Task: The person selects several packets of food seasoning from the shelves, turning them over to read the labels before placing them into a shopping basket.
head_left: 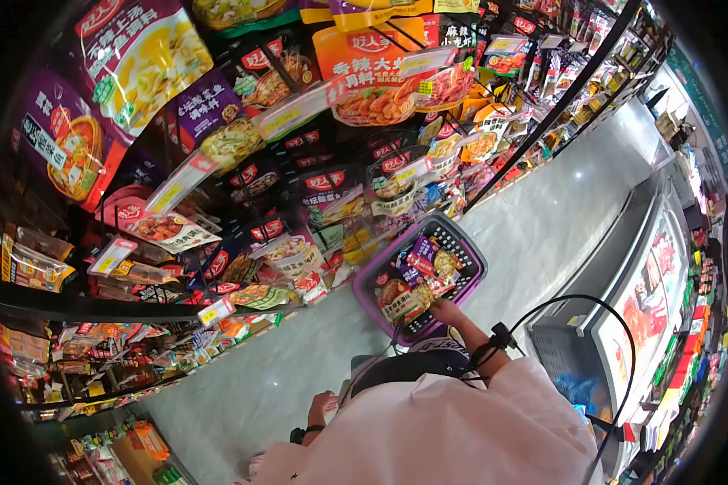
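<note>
My right hand (445,311) reaches into a purple-rimmed dark shopping basket (364,305) and is closed on the edge of a seasoning packet (411,301) with green and yellow print. Beside that packet in the basket lies a purple seasoning packet (422,257). My left hand (323,406) hangs low beside my body, over the floor and apart from the shelves. Its fingers are too small and partly turned away to make out their pose, and nothing shows in it.
Left and ahead, a shelf rack (137,311) carries hanging seasoning pouches (150,65) with price tags (299,113). On the right stands a grey chest freezer (574,356). Grey tiled floor (534,218) runs between them. A black cable (615,315) loops near my right arm.
</note>
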A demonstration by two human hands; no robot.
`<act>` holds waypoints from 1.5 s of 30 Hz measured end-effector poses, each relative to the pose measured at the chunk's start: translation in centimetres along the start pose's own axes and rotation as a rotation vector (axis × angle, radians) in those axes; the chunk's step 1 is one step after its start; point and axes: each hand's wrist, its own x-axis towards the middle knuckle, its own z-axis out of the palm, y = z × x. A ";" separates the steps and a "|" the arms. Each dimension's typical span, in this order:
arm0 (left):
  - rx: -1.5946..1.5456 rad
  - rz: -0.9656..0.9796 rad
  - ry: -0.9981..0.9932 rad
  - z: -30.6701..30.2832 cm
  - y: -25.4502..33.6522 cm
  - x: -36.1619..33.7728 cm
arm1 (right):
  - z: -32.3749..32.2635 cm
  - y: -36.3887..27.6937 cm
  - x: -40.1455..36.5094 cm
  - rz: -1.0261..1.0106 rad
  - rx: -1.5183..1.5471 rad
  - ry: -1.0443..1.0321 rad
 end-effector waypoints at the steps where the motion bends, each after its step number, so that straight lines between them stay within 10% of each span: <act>1: -0.155 -0.099 0.021 0.5 0.5 0.4 | -1.6 -0.3 1.6 -0.049 0.045 0.038; 7: -0.270 -0.393 0.253 4.9 6.6 6.5 | -13.2 -6.2 11.0 -0.143 0.335 0.441; 15: -0.415 -0.019 0.367 14.4 17.7 6.2 | -23.6 -14.5 21.0 -0.579 0.439 0.579; 19: -0.476 -0.126 0.433 18.4 11.7 4.6 | -25.8 -16.0 22.4 -0.596 0.517 0.528; 22: 0.521 -0.091 0.187 19.7 4.2 2.0 | -26.9 -16.2 22.9 -0.665 0.462 0.537; 33: -0.097 -0.019 0.444 26.9 4.1 -2.2 | -27.1 -16.3 22.9 -0.590 0.354 0.703; 45: -0.239 0.069 0.487 27.0 7.8 -1.5 | -28.3 -13.5 24.1 -0.556 0.626 -0.052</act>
